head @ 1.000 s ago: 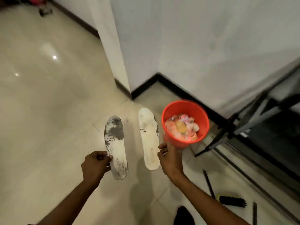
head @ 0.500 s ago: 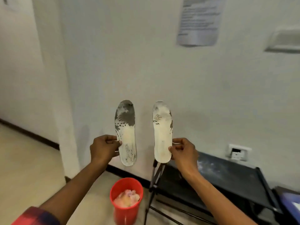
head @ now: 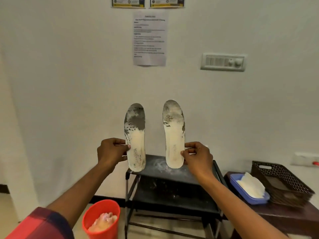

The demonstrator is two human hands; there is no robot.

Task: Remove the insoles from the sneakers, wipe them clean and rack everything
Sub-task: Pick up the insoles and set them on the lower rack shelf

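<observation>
Two insoles were up in the middle of the frame, one in each hand, heels down and toes up, printed faces toward the person. Both hung in the air just above the black rack (head: 155, 175), touching nothing but the fingers.

Biggest thing nearby was that rack, at centre bottom, its top shelf smeared with whitish dust. At lower right stood a brown tabletop (head: 284, 216) carrying a dark woven basket (head: 279, 176) and, just beside it, a blue tray (head: 240, 188) of white cloths (head: 250, 185). A red bucket (head: 103, 207) with crumpled rags sat at lower left, beside the rack's leg. No sneakers were in view.

The left insole (head: 135, 135) had a heavy grey patch over its toe end, the right insole (head: 173, 133) a lighter one; dirt or wear, I couldn't tell. The left hand (head: 110, 152) pinched its insole at the outer edge near the heel, and the right hand (head: 198, 157) did the same, fingers (head: 189, 145) clamped on the rim with the thumb in front.

To my eye the job was setting them on the rack. It would go best lowered heel first and laid flat, side by side, printed face up so the dust stays off it. A pass with those cloths over the shelf first seemed wise. The lower shelf looked the place to leave for the sneakers.
</observation>
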